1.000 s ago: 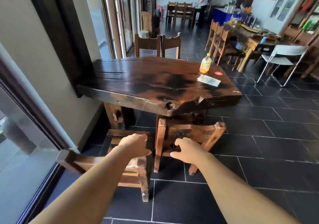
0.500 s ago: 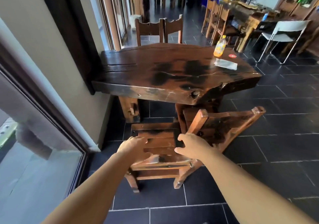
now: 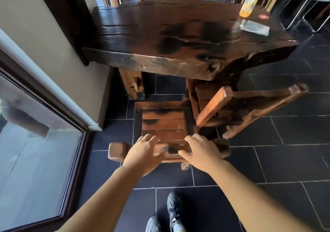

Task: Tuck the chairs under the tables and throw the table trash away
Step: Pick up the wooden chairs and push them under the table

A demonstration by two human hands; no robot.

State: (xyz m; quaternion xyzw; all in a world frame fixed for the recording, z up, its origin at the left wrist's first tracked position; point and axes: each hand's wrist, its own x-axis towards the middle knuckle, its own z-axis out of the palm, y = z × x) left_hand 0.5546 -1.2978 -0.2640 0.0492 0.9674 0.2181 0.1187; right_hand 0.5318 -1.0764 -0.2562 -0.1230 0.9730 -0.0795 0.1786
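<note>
Stands at the near end of the dark slab table (image 3: 178, 35), gripping the top rail of the near chair (image 3: 163, 122) from behind. Wraps the left hand (image 3: 144, 153) over the rail's left half, fingers curled forward across the wood and thumb pointing inward; clamps the right hand (image 3: 200, 151) on the right half in the same way. Holds that chair upright just short of the table's near edge, its slatted seat in full view, not yet under the top. At the table's near right corner: a second chair (image 3: 250, 106), askew, its seat partly beneath the slab. On the table's far right corner: a yellow bottle (image 3: 249, 2), a red disc (image 3: 263, 16), a flat pale wrapper (image 3: 254, 27). Back from the table's near end, on black tiles: two dark shoes (image 3: 174, 212).
</note>
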